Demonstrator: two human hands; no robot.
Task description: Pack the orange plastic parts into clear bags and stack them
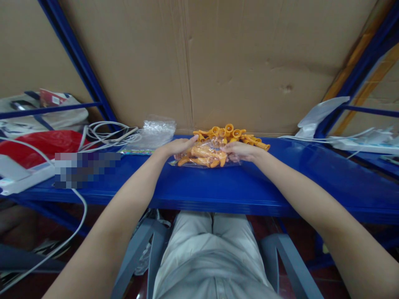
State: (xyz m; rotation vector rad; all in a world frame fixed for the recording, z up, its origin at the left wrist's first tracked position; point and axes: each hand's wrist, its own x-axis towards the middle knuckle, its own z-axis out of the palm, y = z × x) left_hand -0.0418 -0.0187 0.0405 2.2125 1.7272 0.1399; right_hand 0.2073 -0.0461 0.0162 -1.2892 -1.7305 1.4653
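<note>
Brown cardboard sheeting (249, 62) backs a blue metal worktop (199, 191), with blue frame posts rising on the left and right. Wearer seated close at the near edge, forearms reaching forward.

Middle of the worktop, towards the far side: a clear, crinkled plastic bag (199, 165) lying roughly crosswise, orange plastic pieces (202, 153) visible through its film. Left hand (181, 146) pinches the left part of the bag, thumb pointing inward, fingers curled low at the side. Right hand (241, 150) grips the right part, fingers bent against the film; exact fingertip contact partly hidden on both.

Just beyond the bag and spreading right: a loose heap of orange plastic pieces with round, cup-like ends (229, 128), lying against the foot of the cardboard.

State of things: partway, by the look of it. Several pieces are inside the bag, the heap is outside it. Whether the bag's mouth is open or closed cannot be told; nor can the count inside.

Left of the bag, a flat pile of clear plastic packaging (157, 133), coiled white cables (109, 128) beside it, then a bright red plastic bag (43, 143). Far right, a white power strip (358, 144).
</note>
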